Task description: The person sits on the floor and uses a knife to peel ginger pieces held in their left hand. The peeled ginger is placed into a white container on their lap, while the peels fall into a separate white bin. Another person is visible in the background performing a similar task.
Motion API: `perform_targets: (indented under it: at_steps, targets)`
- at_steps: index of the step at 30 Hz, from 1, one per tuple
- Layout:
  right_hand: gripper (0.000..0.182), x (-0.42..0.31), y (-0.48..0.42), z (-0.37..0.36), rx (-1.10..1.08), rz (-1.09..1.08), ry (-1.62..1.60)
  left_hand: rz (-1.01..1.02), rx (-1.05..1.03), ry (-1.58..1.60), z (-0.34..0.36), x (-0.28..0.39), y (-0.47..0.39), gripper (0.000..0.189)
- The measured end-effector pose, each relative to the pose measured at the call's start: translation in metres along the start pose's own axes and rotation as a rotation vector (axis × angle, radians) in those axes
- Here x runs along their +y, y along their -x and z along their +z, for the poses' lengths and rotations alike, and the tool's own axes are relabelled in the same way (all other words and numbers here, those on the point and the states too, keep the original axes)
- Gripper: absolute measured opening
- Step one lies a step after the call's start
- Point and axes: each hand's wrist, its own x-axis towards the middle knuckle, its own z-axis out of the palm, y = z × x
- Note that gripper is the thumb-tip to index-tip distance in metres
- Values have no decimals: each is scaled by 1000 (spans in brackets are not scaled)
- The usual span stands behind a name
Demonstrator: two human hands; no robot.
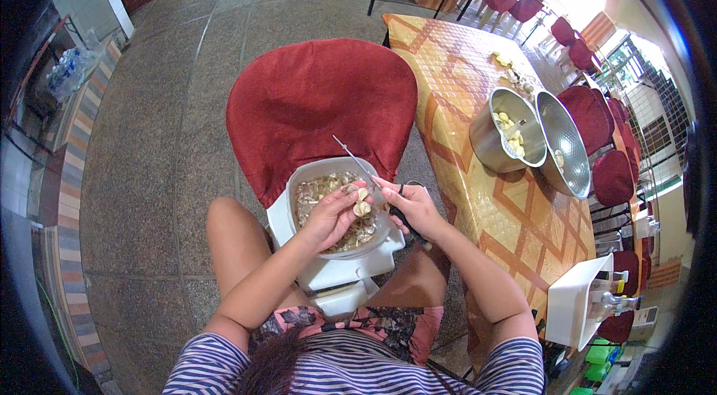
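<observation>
My left hand [331, 214] pinches a few garlic cloves [362, 208] between thumb and fingers, above a translucent plastic tub [292, 210]. Garlic skins and cloves [322, 185] fill much of that tub, which rests on a white plastic chair [341, 274] between my knees. In my right hand [415, 209] is a knife [354, 157], its thin blade pointing away from me and up to the left. The fingers wrap around the dark handle, close to the cloves. To the right, a metal pot [480, 134] contains peeled garlic cloves [508, 132] and something slender that leans inside it.
A table with a patterned cover [448, 98] stands at my right. A tilted metal bowl [568, 148] touches the pot, with garlic scraps [521, 81] beyond. Nearer is a white tray [571, 305] beside glass bottles [608, 305]. The chair's red-covered backrest [325, 98] rises ahead.
</observation>
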Motion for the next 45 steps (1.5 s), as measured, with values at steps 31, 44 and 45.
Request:
perform_targets:
  at_steps: [31, 44, 45]
  targets:
    - [44, 0, 0, 4, -9, 112, -109, -16, 63, 91, -9, -4, -4, 34]
    - [67, 16, -2, 2, -56, -288, 532, 80, 188, -91, -10, -7, -2, 35]
    - [65, 14, -3, 3, -62, -282, 518, 83, 173, -99, -11, -5, -2, 35]
